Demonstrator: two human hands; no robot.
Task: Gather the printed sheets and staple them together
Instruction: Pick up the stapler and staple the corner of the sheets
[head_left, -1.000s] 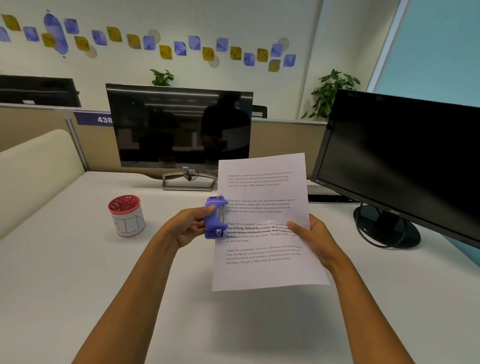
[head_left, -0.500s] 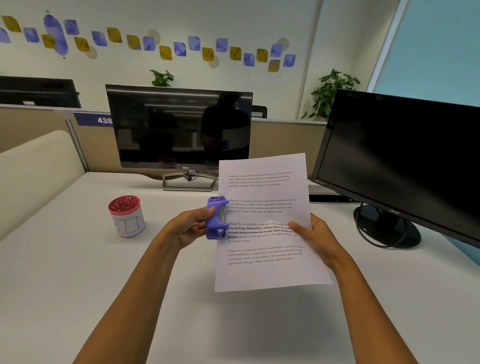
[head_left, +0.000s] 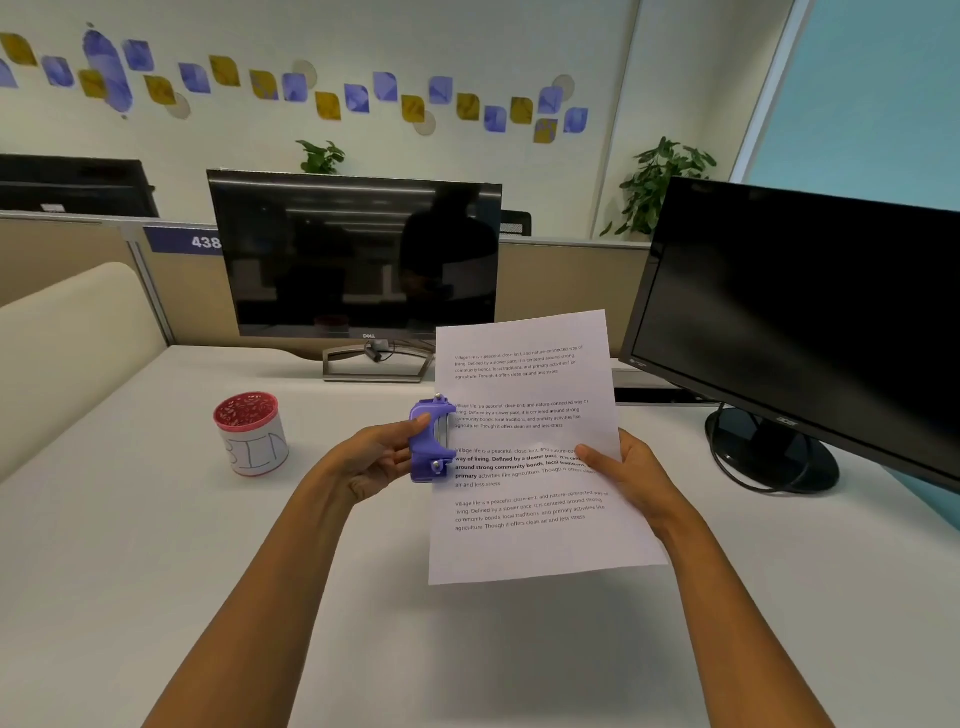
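1. Presently: the printed sheets (head_left: 530, 447) are held upright in the air above the white counter (head_left: 130, 545), in front of the person, text facing the camera. How many sheets make up the stack cannot be told; only the front page shows.
2. Right hand (head_left: 631, 470): grip clenched on the right edge of the sheets at about mid-height, thumb across the front page, fingers hidden behind the paper.
3. Left hand (head_left: 376, 460): grip closed around a purple stapler (head_left: 431, 441), thumb on its outer side, fingers wrapped underneath.
4. Key relation: the stapler stands at the left long edge of the sheets, around mid-height. Its long axis runs roughly vertical, parallel to that edge. Its mouth faces right, toward the paper, and the edge appears to sit just inside or at the mouth; exact overlap is too small to resolve.
5. Judgement: sheets are gathered; the stapling step is in hand. Whether a staple has been driven cannot be told.
6. Judgement: the left hand is the acting one. The next move calls for a squeeze with the paper edge seated well in the mouth, the right hand holding the stack steady.
7. Risk, as judged: unsupported paper may flex or the pages may slip out of register.
8. Bystanders: a red-topped cup (head_left: 252, 434) stands on the counter, well apart to the left.
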